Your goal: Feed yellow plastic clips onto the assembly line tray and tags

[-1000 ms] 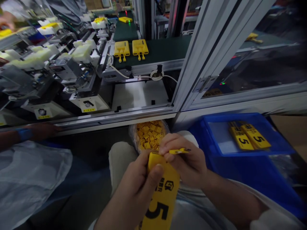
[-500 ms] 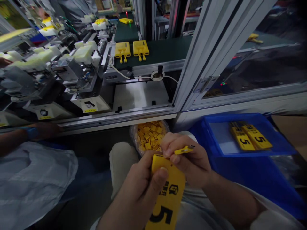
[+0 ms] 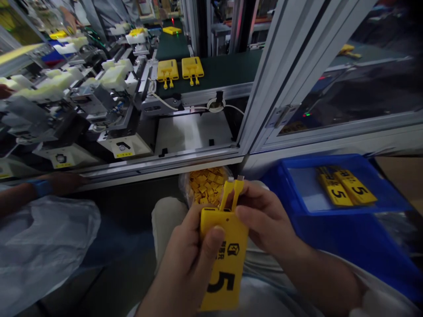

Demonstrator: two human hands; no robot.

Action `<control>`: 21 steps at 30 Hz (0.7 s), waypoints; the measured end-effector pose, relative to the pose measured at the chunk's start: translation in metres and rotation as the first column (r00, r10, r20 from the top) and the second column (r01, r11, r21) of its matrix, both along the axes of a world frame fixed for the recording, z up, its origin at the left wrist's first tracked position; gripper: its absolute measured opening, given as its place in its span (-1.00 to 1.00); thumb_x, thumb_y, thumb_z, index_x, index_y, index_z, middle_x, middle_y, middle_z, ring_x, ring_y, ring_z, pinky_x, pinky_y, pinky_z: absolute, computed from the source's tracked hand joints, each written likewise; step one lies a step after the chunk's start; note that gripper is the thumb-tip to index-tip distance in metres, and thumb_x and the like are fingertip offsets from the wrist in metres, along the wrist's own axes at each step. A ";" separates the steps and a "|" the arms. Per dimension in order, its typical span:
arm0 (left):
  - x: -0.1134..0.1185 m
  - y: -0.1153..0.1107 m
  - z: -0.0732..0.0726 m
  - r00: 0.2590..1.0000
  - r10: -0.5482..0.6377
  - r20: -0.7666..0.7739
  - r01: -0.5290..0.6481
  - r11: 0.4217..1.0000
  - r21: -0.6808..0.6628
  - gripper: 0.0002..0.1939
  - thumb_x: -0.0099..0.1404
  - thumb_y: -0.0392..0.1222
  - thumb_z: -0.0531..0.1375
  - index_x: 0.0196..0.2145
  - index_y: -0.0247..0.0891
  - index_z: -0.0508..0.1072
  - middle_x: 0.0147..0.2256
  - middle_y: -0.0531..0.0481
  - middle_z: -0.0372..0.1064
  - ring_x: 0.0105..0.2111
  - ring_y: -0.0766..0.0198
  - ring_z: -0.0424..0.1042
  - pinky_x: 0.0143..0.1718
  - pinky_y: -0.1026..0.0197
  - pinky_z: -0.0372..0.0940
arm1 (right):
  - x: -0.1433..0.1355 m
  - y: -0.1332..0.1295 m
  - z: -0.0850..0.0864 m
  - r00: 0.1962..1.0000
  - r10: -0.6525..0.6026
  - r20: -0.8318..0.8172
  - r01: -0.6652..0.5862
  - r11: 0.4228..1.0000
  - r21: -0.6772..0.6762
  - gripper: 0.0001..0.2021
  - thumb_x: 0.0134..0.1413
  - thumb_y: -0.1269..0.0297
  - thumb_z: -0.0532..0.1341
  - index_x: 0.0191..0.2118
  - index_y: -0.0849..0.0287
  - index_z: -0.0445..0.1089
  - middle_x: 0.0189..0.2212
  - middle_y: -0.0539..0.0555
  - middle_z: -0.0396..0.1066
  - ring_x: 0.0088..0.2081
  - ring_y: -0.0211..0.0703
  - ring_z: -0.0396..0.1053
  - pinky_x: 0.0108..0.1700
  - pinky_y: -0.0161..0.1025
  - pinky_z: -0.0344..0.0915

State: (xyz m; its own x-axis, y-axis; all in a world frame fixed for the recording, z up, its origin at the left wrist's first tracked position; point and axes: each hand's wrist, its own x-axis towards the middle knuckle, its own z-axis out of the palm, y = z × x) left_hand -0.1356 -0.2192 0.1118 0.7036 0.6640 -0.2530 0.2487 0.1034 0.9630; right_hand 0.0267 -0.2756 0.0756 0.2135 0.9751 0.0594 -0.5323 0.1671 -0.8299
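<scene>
Shows yellow across the held pack (image 3: 228, 264), with a black 5, black characters and a black box emblem. Repeats yellow on the paired connectors (image 3: 226, 194), silvery at the tips. Reads blue at the tray (image 3: 343, 161), yellow with black 5s on the packs inside (image 3: 354, 184). Dark green along the belt (image 3: 229, 71); blue on the wristband (image 3: 41, 188).

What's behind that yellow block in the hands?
Past the two plugs atop the yellow block, a clear bag of small yellow pieces shows. The block, left hand and right hand hide whatever lies directly behind them.
</scene>
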 end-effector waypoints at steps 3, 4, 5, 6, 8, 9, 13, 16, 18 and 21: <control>-0.001 -0.002 -0.002 1.000 0.006 0.014 -0.006 1.000 0.026 -0.70 0.43 0.09 0.10 -0.07 -0.15 0.35 -0.37 0.05 0.47 -0.46 0.32 0.46 -0.49 0.34 0.39 | 0.002 -0.002 0.000 1.000 0.007 0.029 -0.008 0.999 0.037 -0.81 0.14 0.33 0.34 -0.12 0.00 0.52 -0.28 -0.05 0.49 -0.27 -0.34 0.42 -0.22 -0.42 0.39; -0.001 -0.002 -0.002 1.000 0.009 0.017 -0.009 0.999 0.035 -0.71 0.43 0.10 0.10 -0.08 -0.15 0.36 -0.36 0.05 0.47 -0.46 0.32 0.46 -0.49 0.34 0.39 | 0.002 -0.003 -0.001 1.000 0.008 0.026 -0.009 0.999 0.053 -0.79 0.14 0.35 0.33 -0.10 -0.03 0.52 -0.26 -0.05 0.50 -0.24 -0.34 0.43 -0.19 -0.41 0.40; 0.000 -0.002 -0.002 1.000 0.015 0.019 -0.016 0.999 0.041 -0.71 0.43 0.09 0.10 -0.08 -0.15 0.36 -0.35 0.04 0.47 -0.45 0.31 0.46 -0.48 0.34 0.39 | 0.003 -0.004 -0.001 1.000 0.008 0.019 -0.010 0.998 0.065 -0.79 0.15 0.35 0.32 -0.10 -0.05 0.52 -0.23 -0.05 0.52 -0.22 -0.33 0.45 -0.16 -0.40 0.41; 0.000 -0.003 -0.002 0.999 0.028 0.020 -0.029 0.999 0.046 -0.71 0.43 0.09 0.10 -0.07 -0.15 0.36 -0.33 0.04 0.48 -0.43 0.31 0.47 -0.47 0.33 0.40 | 0.003 -0.005 -0.001 1.000 0.007 0.014 -0.008 0.998 0.070 -0.79 0.16 0.34 0.32 -0.09 -0.07 0.52 -0.21 -0.05 0.53 -0.19 -0.33 0.45 -0.13 -0.38 0.41; 0.001 -0.004 -0.001 0.998 0.061 0.020 -0.062 0.997 0.052 -0.71 0.43 0.08 0.10 -0.07 -0.16 0.37 -0.30 0.01 0.49 -0.42 0.30 0.48 -0.45 0.32 0.40 | 0.004 -0.006 -0.003 1.000 -0.001 0.010 0.001 0.999 0.050 -0.80 0.15 0.32 0.32 -0.11 -0.07 0.52 -0.20 -0.05 0.54 -0.19 -0.31 0.46 -0.14 -0.37 0.42; 0.001 -0.004 0.000 0.997 0.078 0.021 -0.079 0.996 0.048 -0.71 0.43 0.08 0.11 -0.07 -0.16 0.37 -0.29 0.01 0.49 -0.42 0.30 0.47 -0.45 0.33 0.40 | 0.005 -0.007 -0.003 1.000 -0.004 0.009 0.003 1.000 0.031 -0.81 0.14 0.30 0.33 -0.12 -0.06 0.53 -0.21 -0.04 0.54 -0.20 -0.31 0.45 -0.16 -0.37 0.41; 0.003 -0.006 0.004 0.990 0.142 0.020 -0.142 0.990 -0.017 -0.70 0.41 0.08 0.13 -0.08 -0.17 0.38 -0.32 0.01 0.50 -0.44 0.31 0.45 -0.47 0.33 0.37 | 0.006 -0.007 -0.004 1.000 0.009 -0.027 -0.010 0.999 -0.033 -0.80 0.08 0.24 0.37 -0.14 -0.01 0.53 -0.24 -0.01 0.53 -0.22 -0.27 0.44 -0.22 -0.35 0.40; 0.004 -0.007 0.005 0.986 0.165 0.013 -0.165 0.985 -0.049 -0.69 0.40 0.09 0.15 -0.09 -0.18 0.39 -0.35 0.02 0.48 -0.45 0.32 0.44 -0.47 0.34 0.36 | 0.007 -0.007 -0.005 0.997 0.036 -0.063 -0.039 0.999 -0.035 -0.76 0.05 0.24 0.39 -0.11 0.00 0.52 -0.22 -0.01 0.52 -0.21 -0.27 0.44 -0.21 -0.35 0.41; 0.004 -0.008 0.005 0.985 0.170 0.011 -0.169 0.985 -0.043 -0.69 0.40 0.10 0.15 -0.09 -0.18 0.40 -0.36 0.02 0.47 -0.45 0.32 0.43 -0.47 0.34 0.35 | 0.007 -0.007 -0.005 0.994 0.053 -0.091 -0.055 0.998 -0.027 -0.74 0.05 0.27 0.39 -0.10 0.01 0.51 -0.21 -0.02 0.51 -0.21 -0.31 0.44 -0.20 -0.39 0.40; 0.003 -0.009 0.004 0.983 0.182 0.000 -0.182 0.983 -0.002 -0.69 0.40 0.10 0.14 -0.11 -0.19 0.41 -0.36 0.02 0.46 -0.44 0.32 0.42 -0.45 0.34 0.36 | 0.007 -0.008 -0.004 0.992 0.049 -0.113 -0.052 0.998 -0.021 -0.74 0.04 0.30 0.40 -0.10 0.02 0.50 -0.18 -0.03 0.50 -0.19 -0.34 0.44 -0.17 -0.42 0.39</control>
